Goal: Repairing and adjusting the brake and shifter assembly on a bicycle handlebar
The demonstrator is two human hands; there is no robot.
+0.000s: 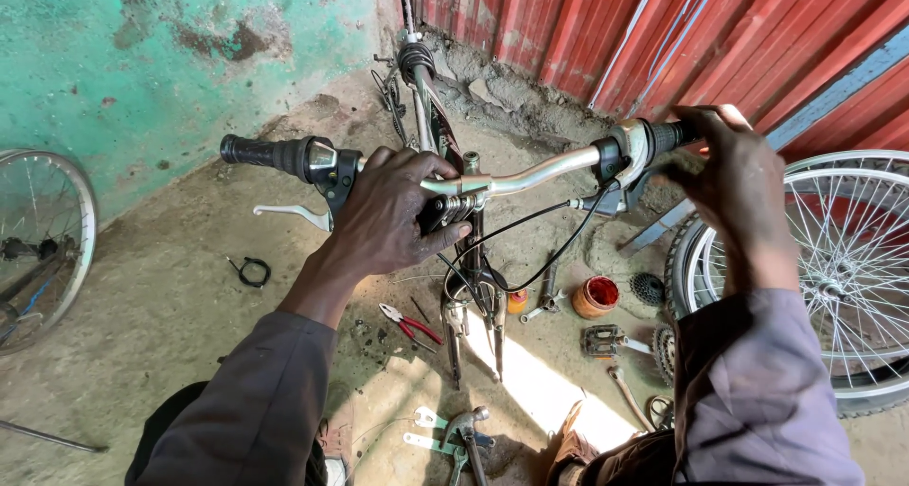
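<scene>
Your left hand (393, 219) is wrapping over the middle of the handlebar (530, 175), fingers clenched around the bar just where it meets the stem clamp (454, 205). Your right hand (734, 169) is closing around the right grip (674, 135) at the far end of the same bar, thumb side up, beside the grey shifter (627, 150). So both hands are grasping one thing, and its long axis is running left to right across your view, rising slightly toward the right. The left grip (260, 151) and its brake lever (292, 212) are lying free, outboard of your left hand. The bicycle frame (426, 98) is stretching straight away from you, at right angles to the bar, so the stem is sitting right under your left hand, while your right hand is holding out at the long end.

Below the bar, black cables (530, 249) are looping down. On the dirt floor (170, 306) red-handled pliers (409, 323), a red tin (597, 297), a pedal (603, 338) and a hammer (464, 429) are lying near your feet. Loose wheels are leaning at the left (43, 244) and right (833, 268).
</scene>
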